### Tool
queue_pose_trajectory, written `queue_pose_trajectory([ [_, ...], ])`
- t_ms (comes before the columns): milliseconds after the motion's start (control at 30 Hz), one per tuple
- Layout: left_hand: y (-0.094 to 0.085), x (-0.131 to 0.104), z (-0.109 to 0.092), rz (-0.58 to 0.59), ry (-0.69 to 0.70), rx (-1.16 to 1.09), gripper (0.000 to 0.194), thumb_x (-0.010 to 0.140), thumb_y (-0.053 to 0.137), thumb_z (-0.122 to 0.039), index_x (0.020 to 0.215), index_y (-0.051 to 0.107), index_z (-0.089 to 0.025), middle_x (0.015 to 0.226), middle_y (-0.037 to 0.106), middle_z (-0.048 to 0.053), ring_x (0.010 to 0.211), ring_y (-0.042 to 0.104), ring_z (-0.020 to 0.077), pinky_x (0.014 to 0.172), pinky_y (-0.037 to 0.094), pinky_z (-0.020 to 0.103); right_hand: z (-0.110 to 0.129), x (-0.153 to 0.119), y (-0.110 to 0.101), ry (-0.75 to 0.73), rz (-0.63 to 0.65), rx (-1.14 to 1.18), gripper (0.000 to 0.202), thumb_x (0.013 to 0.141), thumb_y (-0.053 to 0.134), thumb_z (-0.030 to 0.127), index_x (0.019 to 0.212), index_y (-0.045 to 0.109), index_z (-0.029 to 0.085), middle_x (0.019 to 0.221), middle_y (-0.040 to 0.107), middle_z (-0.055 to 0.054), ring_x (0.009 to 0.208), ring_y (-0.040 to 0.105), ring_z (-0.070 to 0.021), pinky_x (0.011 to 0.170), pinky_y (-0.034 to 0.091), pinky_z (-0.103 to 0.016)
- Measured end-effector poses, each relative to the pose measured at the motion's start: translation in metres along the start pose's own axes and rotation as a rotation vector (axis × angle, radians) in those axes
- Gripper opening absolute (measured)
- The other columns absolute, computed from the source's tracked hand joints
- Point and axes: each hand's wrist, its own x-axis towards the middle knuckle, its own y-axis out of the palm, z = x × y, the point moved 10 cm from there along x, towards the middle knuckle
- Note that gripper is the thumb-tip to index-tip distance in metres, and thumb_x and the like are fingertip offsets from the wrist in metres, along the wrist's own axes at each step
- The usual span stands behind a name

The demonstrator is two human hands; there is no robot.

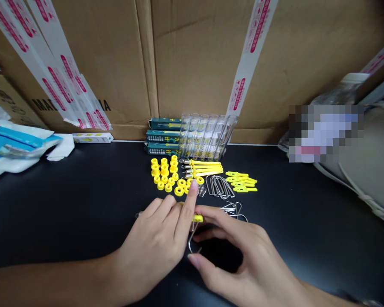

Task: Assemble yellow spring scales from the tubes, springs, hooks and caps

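My left hand (156,232) has its fingers curled round a yellow plastic rod (197,218), with the index finger stretched forward. One yellow end shows at the right of that hand, and a small silvery end at its left; the middle is hidden. A bent metal wire hook (190,244) hangs at the yellow end. My right hand (246,243) pinches round it, the index finger at the yellow end and the thumb by the hook's lower bend. Just beyond my hands lie yellow rings (179,190), small springs (202,190) and loose wire hooks (235,209).
Further back are yellow flanged caps (164,167), yellow rods with springs (208,168), wire loops (220,186) and flat yellow clips (241,181). Clear tubes (208,136) stand before green boxes (161,136). Cardboard (195,64) walls the back. Packaging (19,140) lies left, a bag (365,170) right.
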Motion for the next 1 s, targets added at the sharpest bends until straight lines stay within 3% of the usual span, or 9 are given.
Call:
queue_pose_trajectory([
  [133,-0.002,-0.001,0.001,-0.031,0.011,0.017,0.041,0.097,0.031,0.002,0.135,0.038,0.013,0.078,0.064,0.007,0.067,0.053,0.0192,0.061,0.037,0.034,0.003,0.001,-0.005,-0.048,0.025,0.05,0.059,0.071,0.065,0.004,0.128,0.061,0.019,0.099,0.069,-0.004,0.077,0.07,-0.0137,0.071,0.063,-0.023],
  [300,-0.003,-0.001,0.004,-0.052,0.0,0.019,0.04,0.098,0.025,0.003,0.134,0.041,0.01,0.073,0.061,0.004,0.064,0.05,0.0184,0.061,0.037,0.033,-0.02,0.0,0.012,0.19,0.254,0.473,0.058,0.078,0.056,0.001,0.128,0.063,0.03,0.092,0.053,0.001,0.071,0.062,-0.0091,0.061,0.063,-0.022],
  [400,-0.002,-0.001,0.004,-0.049,0.001,0.009,0.039,0.099,0.024,0.001,0.133,0.043,0.009,0.073,0.061,0.005,0.064,0.05,0.0186,0.061,0.036,0.033,-0.029,-0.002,0.016,0.275,0.277,0.591,0.048,0.085,0.06,0.009,0.129,0.062,0.029,0.089,0.051,0.002,0.061,0.058,-0.0053,0.058,0.063,-0.022],
  [467,0.0,-0.001,0.003,-0.044,0.003,-0.004,0.038,0.101,0.026,-0.001,0.134,0.042,0.009,0.072,0.059,0.004,0.064,0.05,0.0186,0.059,0.035,0.033,-0.03,-0.001,0.012,0.244,0.235,0.509,0.049,0.086,0.067,0.015,0.132,0.059,0.031,0.092,0.053,0.002,0.063,0.059,-0.0064,0.058,0.062,-0.021],
  [567,0.001,-0.002,0.002,-0.046,0.016,0.012,0.04,0.101,0.035,-0.005,0.138,0.039,0.011,0.072,0.058,0.003,0.064,0.051,0.0191,0.059,0.035,0.034,-0.023,0.0,0.002,0.113,0.147,0.253,0.066,0.079,0.081,0.024,0.136,0.05,0.034,0.098,0.057,0.0,0.073,0.061,-0.0108,0.058,0.062,-0.019],
  [667,-0.001,-0.003,0.0,-0.053,0.036,0.047,0.042,0.101,0.039,-0.007,0.139,0.038,0.012,0.071,0.058,0.003,0.064,0.051,0.0198,0.059,0.035,0.035,-0.019,-0.003,-0.003,0.05,0.081,0.085,0.075,0.073,0.086,0.033,0.134,0.042,0.033,0.097,0.058,0.001,0.07,0.061,-0.011,0.053,0.06,-0.016],
  [867,-0.003,-0.002,0.003,-0.073,-0.003,-0.029,0.037,0.103,0.037,-0.008,0.136,0.043,0.007,0.071,0.06,0.003,0.064,0.052,0.0192,0.058,0.035,0.034,-0.026,-0.004,-0.003,0.161,0.078,-0.026,0.049,0.083,0.075,0.027,0.123,0.046,0.028,0.094,0.065,0.002,0.062,0.061,-0.0096,0.053,0.057,-0.017],
  [1000,-0.004,-0.004,0.003,-0.11,-0.008,-0.072,0.023,0.101,0.041,-0.008,0.117,0.057,-0.001,0.078,0.066,0.007,0.069,0.055,0.0225,0.061,0.035,0.036,-0.024,-0.002,0.0,0.196,0.134,-0.092,0.009,0.089,0.062,0.02,0.098,0.059,0.023,0.085,0.068,0.002,0.056,0.057,-0.0081,0.053,0.052,-0.018],
])
